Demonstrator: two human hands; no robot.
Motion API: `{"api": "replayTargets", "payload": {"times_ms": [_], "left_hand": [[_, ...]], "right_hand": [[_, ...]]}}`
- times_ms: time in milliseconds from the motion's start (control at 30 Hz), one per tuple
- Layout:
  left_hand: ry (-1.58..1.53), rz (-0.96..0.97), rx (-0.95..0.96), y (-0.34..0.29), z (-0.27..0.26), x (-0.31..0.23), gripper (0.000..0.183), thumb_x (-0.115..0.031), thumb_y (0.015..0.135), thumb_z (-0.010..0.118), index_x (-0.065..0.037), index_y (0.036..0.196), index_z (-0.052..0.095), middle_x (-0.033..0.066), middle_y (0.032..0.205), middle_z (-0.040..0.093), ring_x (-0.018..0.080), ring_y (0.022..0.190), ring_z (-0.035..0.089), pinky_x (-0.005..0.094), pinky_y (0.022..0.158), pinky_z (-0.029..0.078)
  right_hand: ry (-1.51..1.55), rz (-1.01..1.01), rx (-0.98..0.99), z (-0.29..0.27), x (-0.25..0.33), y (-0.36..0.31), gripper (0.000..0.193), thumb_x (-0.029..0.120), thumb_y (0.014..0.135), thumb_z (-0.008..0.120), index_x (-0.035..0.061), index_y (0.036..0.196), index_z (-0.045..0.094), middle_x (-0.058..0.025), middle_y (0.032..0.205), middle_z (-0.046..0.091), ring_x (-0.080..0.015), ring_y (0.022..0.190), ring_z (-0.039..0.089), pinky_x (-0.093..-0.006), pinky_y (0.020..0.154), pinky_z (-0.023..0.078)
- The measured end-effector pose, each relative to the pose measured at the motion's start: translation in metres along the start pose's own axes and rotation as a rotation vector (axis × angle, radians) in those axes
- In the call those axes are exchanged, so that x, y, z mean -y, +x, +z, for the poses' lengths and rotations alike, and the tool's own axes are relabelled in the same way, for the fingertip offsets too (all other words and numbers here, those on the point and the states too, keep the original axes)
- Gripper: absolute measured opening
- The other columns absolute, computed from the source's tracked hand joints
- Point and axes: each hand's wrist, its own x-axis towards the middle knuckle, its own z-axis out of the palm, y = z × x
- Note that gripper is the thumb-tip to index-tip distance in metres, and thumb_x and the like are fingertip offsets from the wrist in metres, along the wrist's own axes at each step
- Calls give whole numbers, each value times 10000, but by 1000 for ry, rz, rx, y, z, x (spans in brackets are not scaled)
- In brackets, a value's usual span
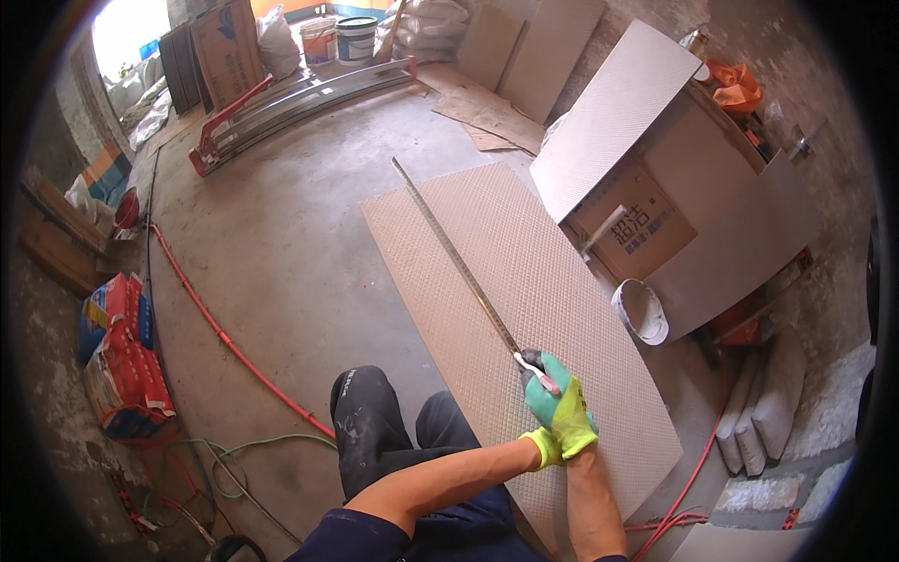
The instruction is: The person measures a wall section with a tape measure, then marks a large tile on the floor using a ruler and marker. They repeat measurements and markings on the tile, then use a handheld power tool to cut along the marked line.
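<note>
The large beige textured tile (524,309) lay flat on the concrete floor (281,253). A long metal straightedge (454,253) ran from far-left toward its near-right end. There both green-gloved hands met, right hand (571,421) over left hand (541,398), grip pressed around a white marker (536,372).

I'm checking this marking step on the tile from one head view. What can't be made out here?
- Right hand: bare wrist shows; the hand itself lies hidden under the gloved left hand.
- Pencil-like tool: its tip on the tile is too small to see.
- Tape measure: markings too small.
- Tile's near corner: covered by the forearms.
</note>
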Motion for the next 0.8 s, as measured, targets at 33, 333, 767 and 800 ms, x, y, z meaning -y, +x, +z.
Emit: {"api": "replayTargets", "payload": {"times_ms": [33,333,767,800], "left_hand": [[2,0,2,0,0,0,203,-184,803,665,-135,983,743,88,1015,718,280,1014,666,420,852,505],[27,0,21,4,-3,-3,185,-185,800,664,-134,957,748,88,995,720,278,998,669,420,835,506],[230,-42,144,10,-26,-18,162,-187,797,662,-133,919,754,87,965,722,276,974,674,422,811,507],[304,-57,187,11,-30,-22,160,-187,797,662,-133,916,755,87,963,722,275,972,675,422,809,507]], "right_hand": [[8,-21,-6,0,-4,-1,357,222,932,507,12,1191,635,-256,1052,676,-381,1005,685,-418,841,531],[-82,-70,6,1,-30,-1,476,387,962,452,32,1241,603,-251,1046,668,-424,982,666,-463,829,522],[-30,-197,-207,-10,-8,-19,250,40,939,530,-20,1157,636,-161,946,712,-232,843,688,-334,774,547],[-55,-267,-309,-19,-5,-29,258,37,941,530,-20,1170,635,-153,950,714,-226,847,688,-332,773,547]]}}
